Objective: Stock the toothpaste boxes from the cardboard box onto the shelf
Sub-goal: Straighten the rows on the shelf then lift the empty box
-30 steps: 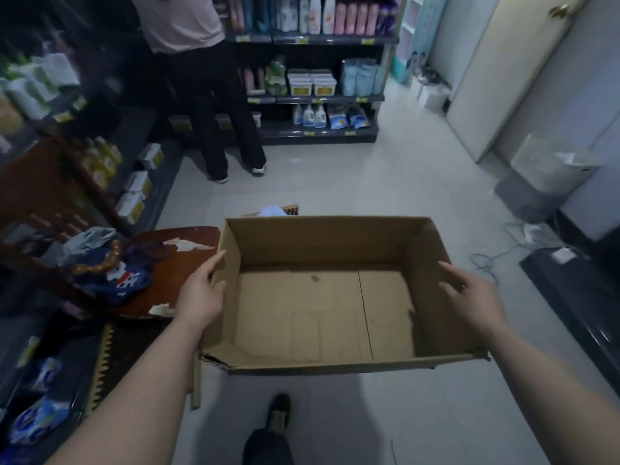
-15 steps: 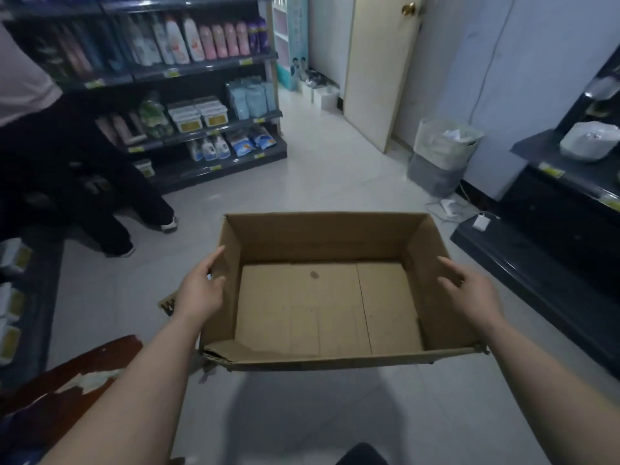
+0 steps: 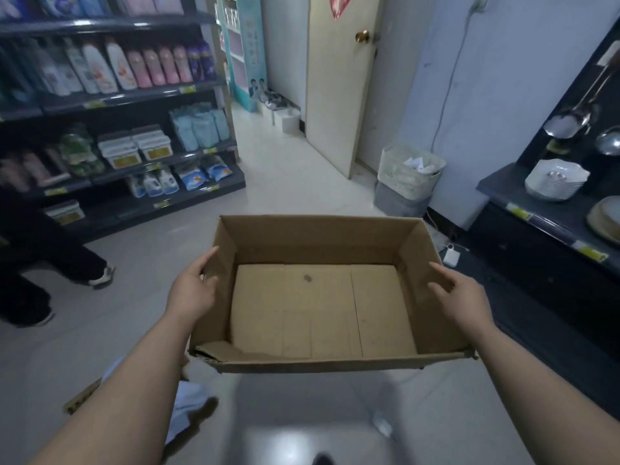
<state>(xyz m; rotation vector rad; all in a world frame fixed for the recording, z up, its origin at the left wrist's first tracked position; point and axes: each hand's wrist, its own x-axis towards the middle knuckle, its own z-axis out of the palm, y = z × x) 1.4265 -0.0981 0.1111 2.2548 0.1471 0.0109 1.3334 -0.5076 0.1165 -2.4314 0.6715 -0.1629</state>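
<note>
Box (image 3: 322, 310) has been swung round toward the door (image 3: 335, 78), still empty. It's gripped by the side walls, left hand (image 3: 191, 293) and right hand (image 3: 463, 300) clamped on one each.

Cardboard box (image 3: 318, 238) carried round toward the door (image 3: 335, 95)
</note>
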